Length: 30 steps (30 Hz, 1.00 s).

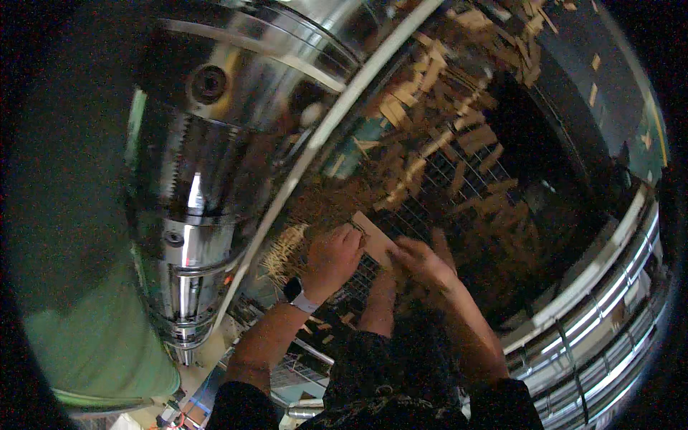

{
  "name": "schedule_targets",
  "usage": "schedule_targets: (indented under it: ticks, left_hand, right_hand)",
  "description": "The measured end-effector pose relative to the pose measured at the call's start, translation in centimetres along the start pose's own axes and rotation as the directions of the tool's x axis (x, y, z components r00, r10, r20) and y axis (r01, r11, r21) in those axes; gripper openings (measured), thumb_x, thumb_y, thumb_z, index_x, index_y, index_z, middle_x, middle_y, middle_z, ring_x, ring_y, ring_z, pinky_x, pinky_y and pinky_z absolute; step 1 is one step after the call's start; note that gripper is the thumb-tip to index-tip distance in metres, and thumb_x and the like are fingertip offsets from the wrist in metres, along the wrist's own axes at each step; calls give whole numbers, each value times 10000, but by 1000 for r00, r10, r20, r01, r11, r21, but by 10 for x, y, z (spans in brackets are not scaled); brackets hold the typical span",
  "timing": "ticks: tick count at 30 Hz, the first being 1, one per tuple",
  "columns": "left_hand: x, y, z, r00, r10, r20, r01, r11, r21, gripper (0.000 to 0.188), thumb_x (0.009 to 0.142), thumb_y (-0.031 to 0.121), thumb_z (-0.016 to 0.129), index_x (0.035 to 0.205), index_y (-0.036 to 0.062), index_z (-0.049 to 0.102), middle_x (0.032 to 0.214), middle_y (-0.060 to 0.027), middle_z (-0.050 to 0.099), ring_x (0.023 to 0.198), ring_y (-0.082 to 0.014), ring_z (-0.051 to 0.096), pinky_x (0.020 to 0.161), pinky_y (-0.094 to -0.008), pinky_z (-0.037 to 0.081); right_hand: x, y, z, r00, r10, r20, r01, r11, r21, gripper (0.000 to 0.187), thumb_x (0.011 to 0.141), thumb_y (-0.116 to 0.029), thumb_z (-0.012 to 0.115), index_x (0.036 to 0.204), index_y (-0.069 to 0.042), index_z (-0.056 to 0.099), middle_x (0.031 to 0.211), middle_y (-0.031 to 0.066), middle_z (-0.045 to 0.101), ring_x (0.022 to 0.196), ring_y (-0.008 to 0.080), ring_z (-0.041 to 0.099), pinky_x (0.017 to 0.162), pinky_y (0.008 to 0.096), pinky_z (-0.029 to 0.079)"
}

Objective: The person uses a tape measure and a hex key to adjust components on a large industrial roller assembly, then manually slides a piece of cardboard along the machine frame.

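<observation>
A flat tan piece like cardboard or thin board (378,241) is held between my two hands over a dark grid. My left hand (335,254), with a watch (294,289) on its wrist, grips the piece by its left edge, fingers bent. At the opposite edge my right hand (423,261) pinches it; that hand is slightly blurred. Between my forearms another bare forearm (380,308) comes up from a black sleeve and reaches to just under the piece. Its hand is hidden, and I cannot tell whose it is.
Brown strips (473,136) lie scattered over a wire grid (459,175). A pale rail (315,140) runs diagonally beside a shiny metal machine (197,215). Thin pale sticks (285,251) are heaped left of my hands. A green surface (100,330) stands far left; curved metal bars (588,330) line the right.
</observation>
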<state>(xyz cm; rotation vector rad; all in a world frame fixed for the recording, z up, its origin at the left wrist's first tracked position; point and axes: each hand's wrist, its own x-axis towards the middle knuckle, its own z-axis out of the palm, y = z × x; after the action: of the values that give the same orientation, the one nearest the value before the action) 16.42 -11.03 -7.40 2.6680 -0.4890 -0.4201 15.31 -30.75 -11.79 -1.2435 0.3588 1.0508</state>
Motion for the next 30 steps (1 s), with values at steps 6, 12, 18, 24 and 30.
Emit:
schedule_targets:
  ticks: [6,12,18,24,30]
  left_hand:
    - [27,5,-10,974,-4,-228,-12,998,-68,124,835,137,579,851,17,551,773,-116,528,591,-271,522,497,-392,433]
    - [52,35,-23,742,-437,-508,96,819,-565,152,907,152,483,879,14,539,715,-99,510,526,-202,441,495,-307,364]
    - [47,42,-43,645,-636,-423,241,695,-678,266,951,242,410,854,26,531,687,-42,493,598,-130,443,543,-294,372]
    - [37,30,-48,557,-830,23,123,55,-991,364,949,335,406,800,26,528,666,-42,516,586,-128,489,556,-294,408]
    - [-15,5,26,794,-549,262,499,342,-796,301,928,302,477,897,18,571,661,-54,539,592,-139,504,561,-299,419]
  right_hand:
    - [-6,-2,-3,998,-18,-65,29,982,184,222,910,-262,520,917,-48,581,843,-25,543,794,84,469,696,241,400]
    - [-3,-32,27,941,-258,-219,315,904,288,226,917,-242,497,821,-38,516,707,-13,448,676,98,417,617,256,362]
    - [-3,-55,20,839,-512,-185,459,848,-264,233,931,-262,455,855,-48,507,700,19,460,636,98,431,568,252,366]
    - [-5,-68,-7,744,-490,-454,515,854,-76,193,937,-180,442,873,-15,518,735,23,525,678,102,453,611,251,394]
    - [11,-144,0,798,-585,-142,585,810,-44,228,943,-221,444,924,-7,518,699,28,498,609,89,501,532,244,422]
